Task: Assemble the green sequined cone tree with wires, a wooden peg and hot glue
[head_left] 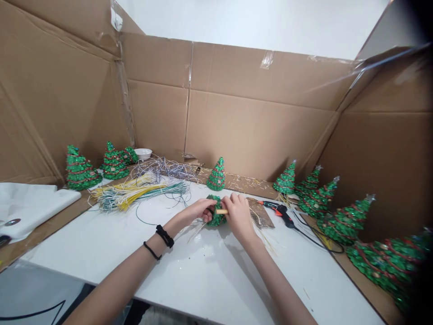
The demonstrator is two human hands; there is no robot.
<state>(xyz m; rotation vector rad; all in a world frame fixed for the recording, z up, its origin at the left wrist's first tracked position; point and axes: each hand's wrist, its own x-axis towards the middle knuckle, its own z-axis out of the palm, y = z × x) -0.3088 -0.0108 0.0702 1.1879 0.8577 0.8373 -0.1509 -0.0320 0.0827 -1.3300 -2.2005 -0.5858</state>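
Nearest me, two black cords (158,239) circle my left wrist, and both my forearms reach out over the glossy white tabletop (189,280). Between my hands sits a small green sequinned cone tree (215,212), just off the tabletop, with my left hand (194,212) curled closed against its left side and its fingers wrapped onto the bumpy sequins. My right hand (239,216) is bunched closed against the other side, pinching a short pale wooden stick (222,211) that pokes out towards the tree. Thin straw-coloured strands (265,237) fan out below my right hand.

Just right of that lies a black-and-orange hot glue gun (279,212), its black cord looping away across the white surface. To the left spreads a loose bundle of yellow and green wires (135,194), with a tangle of silver wire (165,168) behind it. A folded white cloth (30,207) lies further left.

Along the far edge stand more sequinned green trees (216,175), a white bowl (143,153), and a corrugated brown cardboard wall (257,131).
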